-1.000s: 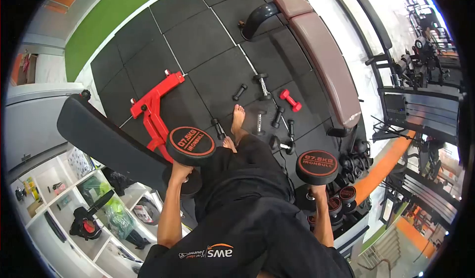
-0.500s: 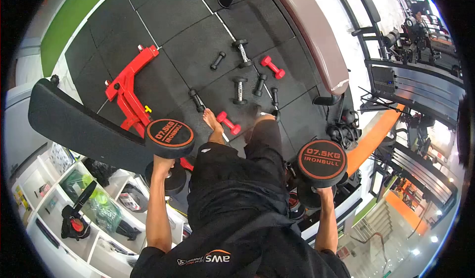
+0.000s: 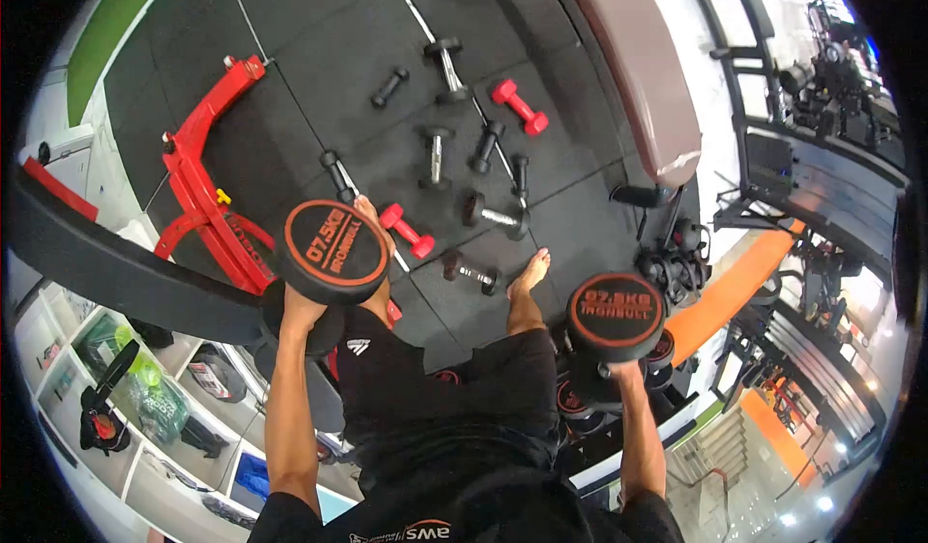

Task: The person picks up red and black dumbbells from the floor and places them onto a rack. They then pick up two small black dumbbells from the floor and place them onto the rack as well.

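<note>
My left hand (image 3: 304, 313) is closed round the handle of a dumbbell (image 3: 334, 253), whose black end with an orange ring reads 07.5KG IRONBULL. That dumbbell's other end is partly hidden behind my wrist. On the other side, my right hand (image 3: 623, 371) grips a matching dumbbell (image 3: 617, 315) with its labelled end facing up; its rear end is mostly out of sight. Both weights are held up, one on each side of my legs. My bare feet stand on the dark mat (image 3: 290, 21), the right foot (image 3: 532, 271) close to a chrome-handled dumbbell (image 3: 471, 272).
Several small dumbbells lie scattered ahead, including a red one (image 3: 519, 106) and another red one (image 3: 407, 230). A red-framed bench (image 3: 198, 171) stands at left, near white shelves (image 3: 58, 417). A brown padded bench (image 3: 643, 70) is at upper right. More weights (image 3: 580, 403) sit by my right leg.
My right foot has moved back from among the small dumbbells and out to the right, uncovering two chrome-handled ones. The view has shifted. Both hands keep hold of their dumbbells.
</note>
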A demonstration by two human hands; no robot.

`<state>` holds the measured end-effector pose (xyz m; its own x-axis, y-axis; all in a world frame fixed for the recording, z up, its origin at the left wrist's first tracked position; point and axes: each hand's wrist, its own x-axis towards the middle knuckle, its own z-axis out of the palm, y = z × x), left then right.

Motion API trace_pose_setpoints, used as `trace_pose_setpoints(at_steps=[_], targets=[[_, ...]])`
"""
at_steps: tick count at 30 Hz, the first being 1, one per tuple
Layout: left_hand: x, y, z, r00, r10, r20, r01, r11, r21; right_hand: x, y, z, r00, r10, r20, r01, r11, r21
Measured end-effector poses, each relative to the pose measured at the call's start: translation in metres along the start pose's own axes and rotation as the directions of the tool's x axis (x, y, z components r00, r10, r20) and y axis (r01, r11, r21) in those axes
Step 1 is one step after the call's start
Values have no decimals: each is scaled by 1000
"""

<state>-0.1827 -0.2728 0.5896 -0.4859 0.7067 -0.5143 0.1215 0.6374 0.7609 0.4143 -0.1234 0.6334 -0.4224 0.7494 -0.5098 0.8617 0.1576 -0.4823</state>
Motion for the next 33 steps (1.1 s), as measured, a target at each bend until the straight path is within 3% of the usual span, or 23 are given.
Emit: trace_pose_setpoints(at_steps=[2, 3, 4, 6, 7, 9, 10, 12, 14, 17, 20, 21, 22, 24, 27, 29, 31, 33], targets=[[15, -6, 42, 995, 88, 57, -94, 989, 116, 24, 40, 14, 995, 62, 77, -67, 996, 59], [20, 1, 62, 993, 5, 119, -13, 998, 67, 44, 35, 8, 925, 275, 263, -284, 959, -3], [29, -5, 88, 992, 62, 110, -73, 992, 102, 57, 54, 21, 949, 264, 174, -271, 962, 20], [36, -23, 135, 981, 156, 113, -174, 970, 173, 72, 98, 48, 982, 184, 41, -185, 982, 30], [36, -30, 154, 981, 120, 149, -138, 984, 115, 80, 123, 61, 999, 43, -22, -44, 999, -9], [48, -66, 201, 972, 112, 205, -161, 957, 241, 98, 168, 83, 981, -143, -133, 131, 986, -99], [48, -65, 221, 968, 119, 221, -176, 950, 257, 103, 191, 94, 998, 38, -56, -34, 997, 66], [49, -62, 262, 958, 135, 253, -208, 935, 288, 132, 200, 104, 935, 349, 70, -351, 873, 339], [49, -98, 301, 881, 162, 444, -346, 861, 372, 170, 164, 99, 901, 426, 79, -412, 788, 458], [42, -97, 343, 890, 19, 456, -229, 882, 411, 215, 229, 137, 942, 319, 102, -334, 880, 337], [37, -116, 374, 848, -63, 526, -203, 878, 434, 262, 255, 169, 834, 541, 108, -512, 686, 516], [33, -123, 384, 835, -77, 544, -190, 888, 418, 275, 278, 178, 917, 377, 128, -393, 811, 433], [31, -129, 391, 823, -107, 557, -174, 887, 428, 293, 268, 185, 814, 556, 168, -523, 577, 627], [35, -138, 397, 809, -128, 574, -153, 896, 416, 318, 335, 227, 843, 522, 127, -507, 693, 513], [30, -150, 394, 834, -127, 536, -106, 918, 382, 360, 320, 249, 824, 555, 115, -463, 543, 701], [23, -162, 392, 856, -110, 505, -129, 901, 414, 375, 349, 277, 851, 514, 107, -490, 702, 518], [26, -173, 395, 868, -113, 483, -118, 899, 421, 393, 322, 280, 825, 564, 28, -484, 681, 550], [32, -183, 398, 874, -118, 472, -93, 912, 400, 402, 332, 298, 828, 558, 59, -478, 646, 595]])
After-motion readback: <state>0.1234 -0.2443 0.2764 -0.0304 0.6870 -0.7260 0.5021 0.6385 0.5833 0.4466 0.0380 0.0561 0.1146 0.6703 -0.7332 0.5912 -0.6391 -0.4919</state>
